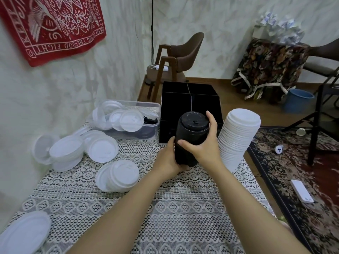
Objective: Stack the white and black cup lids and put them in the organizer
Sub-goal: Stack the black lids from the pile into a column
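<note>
Hands both clamp the black stack (pixel 190 133), tilted, just in front of the organizer (pixel 190 99); left hand (pixel 169 158) curled round its base; right hand (pixel 203 143) wrapped round its side, finger on the top rim; white stack (pixel 238 140) stands just right; loose white lids (pixel 102 148) and tub (pixel 153 129) left.

Both hands, left hand (pixel 169 158) and right hand (pixel 203 142), gripped a tall stack of black plastic lids (pixel 190 138) before the black compartmented organizer (pixel 190 101).
</note>
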Available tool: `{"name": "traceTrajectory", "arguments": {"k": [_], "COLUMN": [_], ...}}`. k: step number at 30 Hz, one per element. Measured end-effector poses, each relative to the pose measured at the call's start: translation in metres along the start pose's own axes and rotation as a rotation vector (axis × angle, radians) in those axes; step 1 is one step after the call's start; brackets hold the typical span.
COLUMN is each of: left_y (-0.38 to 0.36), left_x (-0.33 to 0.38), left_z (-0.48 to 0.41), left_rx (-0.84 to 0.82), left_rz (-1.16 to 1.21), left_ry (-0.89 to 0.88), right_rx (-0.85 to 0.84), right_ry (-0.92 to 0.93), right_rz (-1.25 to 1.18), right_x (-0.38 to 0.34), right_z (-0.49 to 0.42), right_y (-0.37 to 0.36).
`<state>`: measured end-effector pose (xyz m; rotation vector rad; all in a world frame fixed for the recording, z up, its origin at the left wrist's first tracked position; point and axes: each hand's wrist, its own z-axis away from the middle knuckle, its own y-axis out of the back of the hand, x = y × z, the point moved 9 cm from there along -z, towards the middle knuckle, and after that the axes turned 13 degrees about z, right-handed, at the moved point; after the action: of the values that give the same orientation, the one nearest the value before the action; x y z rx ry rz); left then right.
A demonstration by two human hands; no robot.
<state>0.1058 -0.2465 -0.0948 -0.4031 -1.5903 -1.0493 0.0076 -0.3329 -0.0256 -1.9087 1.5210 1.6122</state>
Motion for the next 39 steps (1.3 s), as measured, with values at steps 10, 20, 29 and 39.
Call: {"name": "traceTrajectory", "arguments": {"k": [10,20,29,39], "left_y": [0.012,0.028,0.054,0.098], "left_x": [0.008,0.015,0.005,-0.035], "left_z": [0.033,0.096,0.170,0.226], "left_rx": [0.017,0.034,0.070,0.253], "left_rz": [0.060,-0.047,-0.302,-0.620], "left_ry": [-0.027,-0.128,-0.197,-0.141], "right_rx": [0.021,-0.077,-0.293,-0.530], "right_ry": [-0.074,-0.052,0.102,0.179], "right_rz": [0.087,0.237,0.460,0.809], "right_x": [-0.007,-0.019,-0.034,-0.032], "right_z": [0.028,0.090,0.152,0.203], "right_y": [0.007,-0.007,-0.047,-0.083]}}
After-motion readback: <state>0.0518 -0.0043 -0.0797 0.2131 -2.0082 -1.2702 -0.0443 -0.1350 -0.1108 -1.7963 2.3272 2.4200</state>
